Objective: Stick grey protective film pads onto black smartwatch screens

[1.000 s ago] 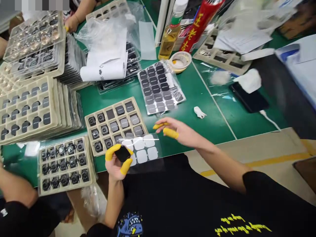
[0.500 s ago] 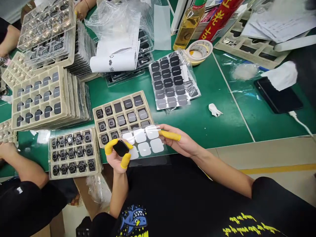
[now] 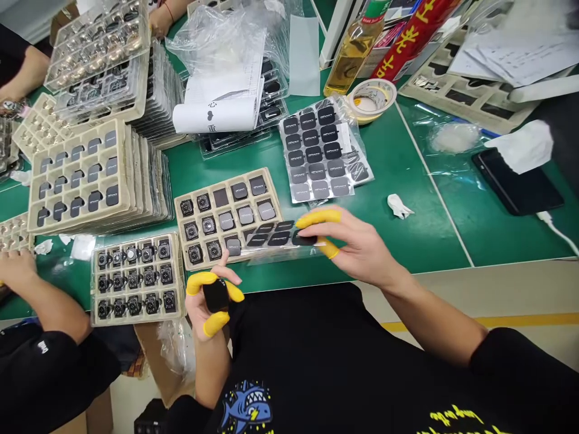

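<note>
You are holding a dark rounded-square piece point(image 3: 216, 296) in your left hand point(image 3: 198, 309), the grip closing around its edges with yellow finger covers point(image 3: 216, 324), right by the near edge of the bench point(image 3: 425, 235). Your right hand point(image 3: 364, 250) is pinching the right end of a clear sheet of dark squares point(image 3: 278, 237), which is slanting over the near right part of a beige tray point(image 3: 272, 184). Watch bodies point(image 3: 213, 249) are sitting in that tray's left compartments.

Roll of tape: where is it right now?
In the head view, the tape roll lies upper right of centre, beside the bottle, near the red tube.
</note>
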The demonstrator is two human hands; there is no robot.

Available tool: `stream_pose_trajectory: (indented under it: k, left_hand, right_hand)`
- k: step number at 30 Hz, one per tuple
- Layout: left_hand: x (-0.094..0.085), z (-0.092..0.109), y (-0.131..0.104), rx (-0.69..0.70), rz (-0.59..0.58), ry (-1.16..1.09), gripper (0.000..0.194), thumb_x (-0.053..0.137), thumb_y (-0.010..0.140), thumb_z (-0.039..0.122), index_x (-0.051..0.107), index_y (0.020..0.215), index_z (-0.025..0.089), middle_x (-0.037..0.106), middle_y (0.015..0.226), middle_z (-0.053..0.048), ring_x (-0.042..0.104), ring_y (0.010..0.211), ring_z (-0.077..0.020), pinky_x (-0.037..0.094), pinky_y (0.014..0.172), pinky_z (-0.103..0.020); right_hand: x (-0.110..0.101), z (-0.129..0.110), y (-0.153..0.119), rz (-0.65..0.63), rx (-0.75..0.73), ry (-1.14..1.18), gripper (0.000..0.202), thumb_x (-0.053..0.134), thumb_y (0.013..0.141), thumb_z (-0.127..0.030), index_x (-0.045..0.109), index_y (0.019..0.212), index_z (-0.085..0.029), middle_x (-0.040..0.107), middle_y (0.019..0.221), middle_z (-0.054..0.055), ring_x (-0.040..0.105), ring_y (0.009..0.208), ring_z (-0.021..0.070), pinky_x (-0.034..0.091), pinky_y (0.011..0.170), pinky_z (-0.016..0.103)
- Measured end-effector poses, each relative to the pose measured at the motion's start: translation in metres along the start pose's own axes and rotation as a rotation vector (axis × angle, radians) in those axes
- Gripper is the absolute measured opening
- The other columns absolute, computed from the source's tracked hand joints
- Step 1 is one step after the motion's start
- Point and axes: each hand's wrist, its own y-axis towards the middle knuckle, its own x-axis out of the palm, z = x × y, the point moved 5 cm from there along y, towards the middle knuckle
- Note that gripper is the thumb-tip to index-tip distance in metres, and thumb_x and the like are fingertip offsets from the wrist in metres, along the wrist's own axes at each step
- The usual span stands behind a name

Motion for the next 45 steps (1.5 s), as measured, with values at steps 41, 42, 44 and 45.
stream_pose_trajectory:
  k: [41, 42, 44, 45]
  left_hand:
    - [0.024, -0.012, -0.015, -0.035, -0.13, -0.047, 0.058, 0.094, 0.09, 0.045, 0.068, 0.138, 0.027, 0.081, 0.112, -0.008, 0.087, 0.082, -0.0236, 0.073, 0.076, -0.037]
    - [0.024, -0.012, -0.015, -0.027, -0.131, -0.05, 0.058, 0.094, 0.09, 0.044, 0.067, 0.139, 0.028, 0.081, 0.111, -0.008, 0.087, 0.082, -0.0236, 0.073, 0.077, -0.037]
    - [0.024, -0.01, -0.015, -0.014, -0.125, -0.037, 0.057, 0.094, 0.091, 0.041, 0.066, 0.139, 0.027, 0.082, 0.108, -0.007, 0.087, 0.081, -0.0232, 0.072, 0.076, -0.036]
    - [0.024, -0.009, -0.014, -0.008, -0.126, -0.023, 0.056, 0.093, 0.091, 0.04, 0.066, 0.138, 0.027, 0.082, 0.106, -0.007, 0.086, 0.08, -0.023, 0.072, 0.074, -0.035]
  right_hand:
    - [0.041, -0.007, -0.03, -0.132, 0.336, 0.154, 0.037, 0.085, 0.095, -0.059, 0.076, 0.115, -0.029, 0.079, 0.107, 0.007, 0.073, 0.093, 0.0283, 0.063, 0.086, 0.043]
    - [0.043, -0.009, -0.029, -0.143, 0.328, 0.156, 0.036, 0.086, 0.095, -0.059, 0.077, 0.113, -0.029, 0.079, 0.106, 0.007, 0.073, 0.092, 0.0281, 0.062, 0.086, 0.043]
    - [0.046, -0.012, -0.027, -0.185, 0.327, 0.174, 0.033, 0.082, 0.098, -0.06, 0.078, 0.107, -0.029, 0.079, 0.102, 0.008, 0.072, 0.089, 0.0272, 0.061, 0.085, 0.042]
    - [0.048, -0.014, -0.026, -0.208, 0.333, 0.189, 0.033, 0.079, 0.1, -0.061, 0.078, 0.104, -0.028, 0.078, 0.099, 0.007, 0.07, 0.086, 0.0265, 0.06, 0.083, 0.042]
